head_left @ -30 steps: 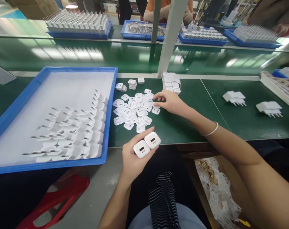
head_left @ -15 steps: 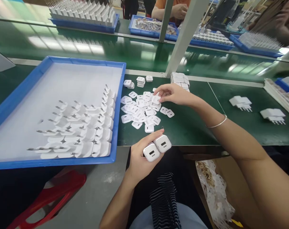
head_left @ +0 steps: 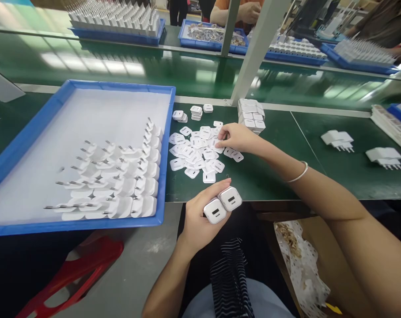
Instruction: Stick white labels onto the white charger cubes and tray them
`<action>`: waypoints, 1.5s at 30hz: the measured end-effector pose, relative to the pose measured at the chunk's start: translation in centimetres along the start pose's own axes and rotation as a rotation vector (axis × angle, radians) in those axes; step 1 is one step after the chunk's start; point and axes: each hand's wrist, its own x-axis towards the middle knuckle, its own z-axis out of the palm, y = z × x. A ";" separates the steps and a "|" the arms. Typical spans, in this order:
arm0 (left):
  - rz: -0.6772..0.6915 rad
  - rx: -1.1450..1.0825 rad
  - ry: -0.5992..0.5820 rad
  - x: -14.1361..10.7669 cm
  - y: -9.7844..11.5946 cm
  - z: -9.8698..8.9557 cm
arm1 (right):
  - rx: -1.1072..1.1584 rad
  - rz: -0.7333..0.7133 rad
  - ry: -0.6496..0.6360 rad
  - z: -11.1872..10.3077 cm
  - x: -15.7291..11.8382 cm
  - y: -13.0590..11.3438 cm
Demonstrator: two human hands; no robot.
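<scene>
In my left hand (head_left: pixel 200 216) are two white plug chargers (head_left: pixel 223 205), held side by side. Their end faces, each with a dark port slot, point up toward me. My right hand (head_left: pixel 238 138) is over a loose pile of flat white end covers (head_left: pixel 194 152), most with a small slot or dark print. Thumb and fingertips pinch at one white end cover (head_left: pixel 214 142) on the pile's right side; the fingers partly hide it. To the left, a blue tray (head_left: pixel 169 154) holds rows of white chargers (head_left: pixel 121 185) with metal pins sticking up.
Small stacks of covers (head_left: pixel 196 112) stand behind the pile. White blocks (head_left: pixel 251 115) are stacked by the metal post (head_left: pixel 253 57). Two groups of pinned chargers (head_left: pixel 338 140) lie right. Beyond the rail are more trays and co-workers. A red stool (head_left: pixel 88 269) and a cardboard box (head_left: pixel 333 265) are below.
My right hand has shifted slightly, its thumb now lower on the pile's right side. My left hand still holds both chargers. The whole view has moved a little.
</scene>
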 end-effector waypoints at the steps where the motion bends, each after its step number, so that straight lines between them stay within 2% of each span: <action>1: -0.002 -0.002 0.005 0.0 0.0 0.1 | -0.002 0.003 -0.002 0.2 0.0 -0.2; 5: -0.016 -0.008 0.002 0.1 0.1 0.2 | 0.102 -0.028 0.013 0.5 0.0 -0.2; 9: -0.066 -0.034 0.023 0.4 0.3 0.1 | 0.436 -0.066 0.007 0.2 -1.2 0.5; 13: -0.100 -0.096 0.057 1.1 0.7 0.0 | 0.823 -0.142 0.016 -0.6 -5.3 0.6; 18: -0.154 -0.216 0.007 1.8 1.6 1.4 | 1.035 -0.173 0.117 0.2 -11.4 0.2; 20: -0.162 -0.224 0.010 1.9 2.0 2.3 | 1.065 -0.164 0.186 1.1 -13.0 0.3; 23: -0.139 -0.159 0.044 1.9 2.5 3.4 | 1.005 -0.174 0.370 2.1 -14.7 1.2; 28: 0.093 0.113 0.036 2.1 2.5 4.0 | 0.643 -0.166 0.675 1.7 -17.0 3.1; 31: 0.193 0.220 0.035 2.4 2.5 4.2 | 0.669 -0.134 0.746 1.3 -18.8 3.5; 33: 0.209 0.248 0.017 2.5 2.6 4.4 | 0.778 -0.119 0.710 1.4 -19.9 3.2; 38: 0.229 0.269 -0.038 2.7 3.1 4.9 | 1.030 -0.167 0.461 2.3 -21.0 2.0; 45: 0.279 0.289 -0.056 2.9 3.3 5.0 | 1.130 -0.190 0.376 2.7 -20.5 2.0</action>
